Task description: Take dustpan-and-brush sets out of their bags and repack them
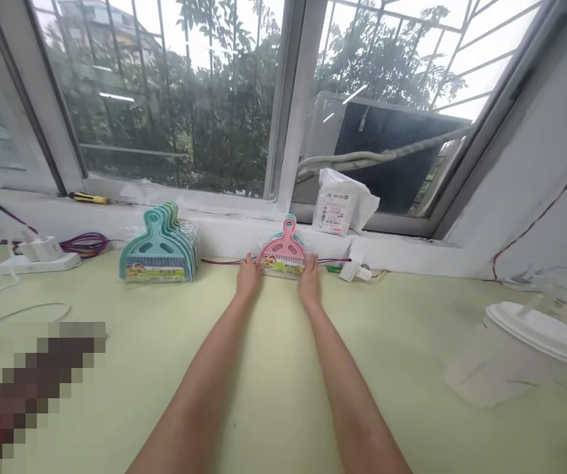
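Your hands press a glossy pink plastic dustpan (283, 252) in clear crinkly wrap (the teal stack (159, 250) at left looks alike); the yellow-green tabletop (273, 355) looks matt and smooth.

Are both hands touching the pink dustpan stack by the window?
Touching. In the head view, the left hand presses the left edge of the pink dustpan stack and the right hand its right edge, with no gap visible.

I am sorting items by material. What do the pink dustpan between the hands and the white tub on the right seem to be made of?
The pink dustpan looks like moulded plastic: even colour, smooth, slightly glossy, in a clear shiny wrap. The white tub seems translucent plastic with an opaque white lid; its wall is cloudy, and the table shows faintly through it.
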Demonstrator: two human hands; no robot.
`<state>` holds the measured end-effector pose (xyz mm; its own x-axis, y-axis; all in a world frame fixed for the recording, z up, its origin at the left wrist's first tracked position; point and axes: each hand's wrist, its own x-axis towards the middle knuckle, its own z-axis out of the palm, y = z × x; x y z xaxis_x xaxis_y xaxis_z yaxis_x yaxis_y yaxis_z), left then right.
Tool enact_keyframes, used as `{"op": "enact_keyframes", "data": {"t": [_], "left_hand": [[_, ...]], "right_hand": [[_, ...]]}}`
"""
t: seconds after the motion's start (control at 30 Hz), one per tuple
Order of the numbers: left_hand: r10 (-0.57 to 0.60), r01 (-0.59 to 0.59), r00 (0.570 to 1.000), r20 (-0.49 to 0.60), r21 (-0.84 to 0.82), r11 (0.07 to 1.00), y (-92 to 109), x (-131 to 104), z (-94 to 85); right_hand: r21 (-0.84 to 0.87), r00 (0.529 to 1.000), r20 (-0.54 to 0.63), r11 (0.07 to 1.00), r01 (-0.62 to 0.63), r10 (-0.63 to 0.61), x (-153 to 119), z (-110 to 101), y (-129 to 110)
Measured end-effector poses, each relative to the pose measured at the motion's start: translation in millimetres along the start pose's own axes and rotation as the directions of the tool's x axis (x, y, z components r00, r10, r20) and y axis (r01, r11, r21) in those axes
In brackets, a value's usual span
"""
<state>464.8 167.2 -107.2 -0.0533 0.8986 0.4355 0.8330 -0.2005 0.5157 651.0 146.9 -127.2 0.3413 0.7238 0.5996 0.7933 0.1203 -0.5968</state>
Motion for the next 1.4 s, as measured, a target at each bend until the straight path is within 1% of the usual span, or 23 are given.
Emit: {"op": "enact_keyframes", "data": {"t": [0.03,0.1,0.17,0.3,0.4,0.5,0.6,0.67,0.73,0.83,0.93,1.03,1.1,1.17,1.23,1.27,1.3,1.4], "left_hand": [[-0.013,0.012,0.999,0.032,0.025,1.0,-0.9,3.8,3.4],[-0.001,-0.004,0.996,0.087,0.059,0.998,-2.2,7.7,7.3],[0.024,-0.03,0.994,0.106,0.064,0.997,-2.5,7.8,7.7],[0.014,-0.019,0.992,0.126,0.039,0.999,-1.5,3.2,5.3],[0.007,-0.003,0.994,0.108,-0.031,1.0,-2.8,-1.0,5.9],[-0.013,0.024,0.997,0.079,-0.144,0.989,-7.1,-6.1,6.3],[-0.019,0.04,0.995,0.098,-0.218,0.975,-11.8,-14.9,3.1],[-0.001,0.029,0.994,0.113,-0.246,0.969,-13.8,-23.6,-1.2],[0.01,0.021,0.993,0.116,-0.269,0.963,-14.6,-34.4,-6.9],[-0.005,0.036,0.994,0.107,-0.288,0.957,-14.1,-53.9,-17.2],[0.004,0.031,0.993,0.115,-0.296,0.955,-13.4,-76.1,-29.7],[0.038,0.004,0.991,0.131,-0.305,0.952,-13.5,-101.3,-44.6],[0.061,-0.015,0.988,0.142,-0.307,0.951,-13.2,-119.6,-55.6],[0.084,-0.036,0.984,0.156,-0.29,0.956,-11.8,-137.8,-66.5],[0.125,-0.081,0.976,0.18,-0.232,0.969,-8.9,-154.2,-76.7],[0.155,-0.117,0.967,0.201,-0.19,0.975,-6.9,-161.3,-81.3],[0.19,-0.159,0.956,0.225,-0.146,0.976,-4.7,-167.5,-85.5],[0.28,-0.277,0.919,0.277,-0.05,0.96,2.3,-180.7,-96.4]], "right_hand": [[-0.025,1.0,0.025,1.0,0.013,-0.012,2.2,2.6,1.5],[-0.063,0.998,0.06,0.997,0.032,-0.028,4.3,4.2,3.7],[-0.087,0.997,0.077,0.996,0.028,-0.021,4.6,2.8,4.3],[-0.098,0.997,0.076,0.995,0.012,-0.004,2.1,-2.2,2.6],[-0.114,0.999,0.033,0.993,0.038,-0.034,-1.9,-7.3,0.5],[-0.135,0.994,-0.055,0.987,0.088,-0.096,-7.1,-15.4,-4.0],[-0.14,0.972,-0.142,0.976,0.167,-0.187,-15.2,-26.3,-13.2],[-0.162,0.958,-0.148,0.962,0.22,-0.244,-24.3,-34.7,-21.6],[-0.196,0.951,-0.103,0.943,0.269,-0.292,-36.6,-43.6,-30.1],[-0.214,0.937,-0.001,0.915,0.342,-0.351,-59.0,-57.6,-40.8],[-0.17,0.915,0.096,0.899,0.403,-0.392,-84.0,-71.6,-51.3],[-0.1,0.888,0.186,0.891,0.443,-0.421,-114.5,-89.0,-68.1],[-0.049,0.859,0.232,0.876,0.479,-0.456,-138.4,-104.1,-82.1],[-0.006,0.816,0.278,0.848,0.53,-0.508,-161.8,-119.4,-93.5],[0.011,0.773,0.338,0.823,0.567,-0.537,-179.5,-130.1,-97.4],[0.009,0.76,0.377,0.823,0.568,-0.529,-184.9,-132.4,-95.9],[-0.002,0.758,0.418,0.834,0.552,-0.501,-187.4,-132.4,-92.4],[-0.061,0.776,0.518,0.889,0.454,-0.36,-178.3,-120.7,-75.2]]}}
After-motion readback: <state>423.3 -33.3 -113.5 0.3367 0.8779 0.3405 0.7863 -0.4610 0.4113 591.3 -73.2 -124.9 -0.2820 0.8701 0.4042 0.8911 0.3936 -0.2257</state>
